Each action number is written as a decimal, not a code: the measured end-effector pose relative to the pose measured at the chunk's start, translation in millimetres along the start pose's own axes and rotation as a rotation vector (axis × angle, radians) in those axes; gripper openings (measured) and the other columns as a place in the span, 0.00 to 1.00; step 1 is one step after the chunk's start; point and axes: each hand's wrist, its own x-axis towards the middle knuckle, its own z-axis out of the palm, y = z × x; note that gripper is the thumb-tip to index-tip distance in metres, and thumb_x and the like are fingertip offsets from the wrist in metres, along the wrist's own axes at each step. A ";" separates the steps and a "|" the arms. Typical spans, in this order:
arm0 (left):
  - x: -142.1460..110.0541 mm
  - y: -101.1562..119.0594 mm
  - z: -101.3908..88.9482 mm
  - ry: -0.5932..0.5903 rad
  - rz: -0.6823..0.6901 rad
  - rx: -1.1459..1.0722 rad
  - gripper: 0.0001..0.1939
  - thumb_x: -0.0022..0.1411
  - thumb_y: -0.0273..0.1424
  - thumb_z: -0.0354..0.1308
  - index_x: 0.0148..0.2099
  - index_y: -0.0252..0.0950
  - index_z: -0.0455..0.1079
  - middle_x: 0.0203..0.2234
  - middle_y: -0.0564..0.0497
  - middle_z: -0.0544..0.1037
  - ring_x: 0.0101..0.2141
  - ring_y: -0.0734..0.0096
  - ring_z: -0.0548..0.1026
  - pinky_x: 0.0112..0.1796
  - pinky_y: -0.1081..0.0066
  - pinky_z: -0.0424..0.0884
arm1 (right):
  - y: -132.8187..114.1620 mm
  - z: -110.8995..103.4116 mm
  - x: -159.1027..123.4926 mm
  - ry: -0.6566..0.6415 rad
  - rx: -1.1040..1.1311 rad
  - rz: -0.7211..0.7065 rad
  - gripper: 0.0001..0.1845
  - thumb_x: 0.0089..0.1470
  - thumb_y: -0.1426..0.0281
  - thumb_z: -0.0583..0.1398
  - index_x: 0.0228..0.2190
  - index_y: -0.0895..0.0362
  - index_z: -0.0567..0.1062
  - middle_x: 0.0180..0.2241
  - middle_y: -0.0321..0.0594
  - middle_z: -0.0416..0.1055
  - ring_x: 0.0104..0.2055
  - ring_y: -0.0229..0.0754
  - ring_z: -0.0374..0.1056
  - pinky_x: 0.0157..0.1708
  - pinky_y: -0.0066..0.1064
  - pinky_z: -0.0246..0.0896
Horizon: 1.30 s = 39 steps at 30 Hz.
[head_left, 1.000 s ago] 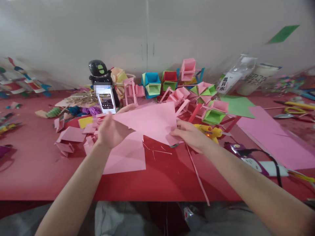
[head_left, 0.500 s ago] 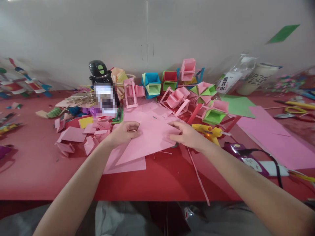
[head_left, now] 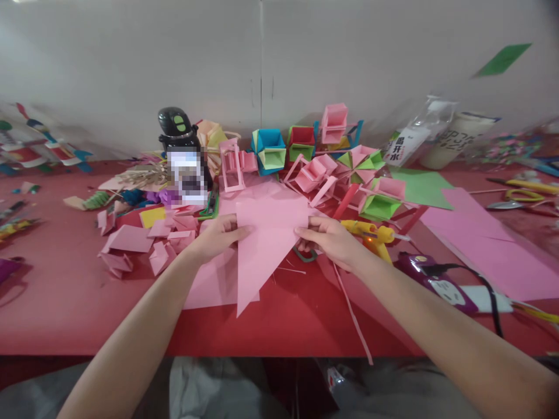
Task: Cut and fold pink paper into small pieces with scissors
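Between my hands is a sheet of pink paper [head_left: 266, 238], its slanted lower edge running to a point toward me. My left hand [head_left: 220, 235] pinches its left edge, thumb on top. On the opposite edge my right hand [head_left: 327, 240] grips the paper with thumb and fingers. Another pink sheet [head_left: 209, 288] lies flat on the table beneath it. Close under my right hand shows a dark green loop, perhaps a scissors handle [head_left: 304, 254]. A narrow pink strip [head_left: 353, 314] hangs over the table's front edge.
Folded pink paper pieces [head_left: 131, 241] lie at the left. Behind stand coloured paper models [head_left: 268, 151] and a phone [head_left: 190, 177] on a black holder. At the right are a yellow glue gun [head_left: 371, 233], a purple power strip [head_left: 437, 282], pink sheets [head_left: 493, 238] and a plastic bottle [head_left: 419, 131].
The held pink sheet has turned so its point now reaches further toward me. My right hand has shifted slightly left and grips its edge, uncovering more of the green loop.
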 end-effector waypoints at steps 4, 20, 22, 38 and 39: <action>1.1 -4.3 -3.7 -0.012 0.016 -0.005 0.15 0.56 0.39 0.70 0.38 0.32 0.75 0.29 0.48 0.79 0.31 0.67 0.76 0.32 0.70 0.72 | 0.6 -1.4 1.7 0.010 0.066 -0.025 0.15 0.47 0.61 0.70 0.27 0.58 0.74 0.25 0.37 0.74 0.25 0.36 0.70 0.27 0.29 0.63; -2.9 -3.7 -15.6 -0.133 0.056 0.088 0.15 0.54 0.26 0.65 0.45 0.40 0.82 0.48 0.45 0.81 0.44 0.61 0.78 0.35 0.72 0.74 | -6.5 -1.4 -1.2 -0.024 0.282 -0.048 0.07 0.48 0.68 0.65 0.32 0.56 0.81 0.23 0.37 0.73 0.24 0.38 0.68 0.26 0.30 0.62; -2.9 -5.0 -18.2 -0.160 0.066 0.072 0.14 0.55 0.24 0.63 0.44 0.40 0.83 0.48 0.46 0.82 0.49 0.59 0.77 0.39 0.70 0.74 | -7.6 -1.1 -1.2 -0.014 0.277 -0.046 0.07 0.48 0.70 0.63 0.31 0.56 0.82 0.23 0.37 0.72 0.23 0.38 0.67 0.25 0.30 0.61; -8.8 8.1 0.8 -0.366 -0.005 0.161 0.13 0.54 0.34 0.71 0.31 0.35 0.69 0.28 0.54 0.73 0.28 0.75 0.70 0.31 0.73 0.66 | 5.2 2.4 0.2 -0.027 -0.119 -0.152 0.20 0.50 0.67 0.68 0.47 0.52 0.76 0.35 0.37 0.76 0.35 0.41 0.71 0.33 0.31 0.64; -10.1 8.7 3.5 -0.377 -0.026 0.151 0.16 0.53 0.34 0.71 0.31 0.35 0.66 0.27 0.55 0.71 0.26 0.77 0.68 0.28 0.75 0.64 | 6.7 2.9 0.5 -0.030 -0.117 -0.139 0.24 0.50 0.67 0.68 0.50 0.52 0.74 0.34 0.37 0.76 0.34 0.41 0.71 0.33 0.32 0.65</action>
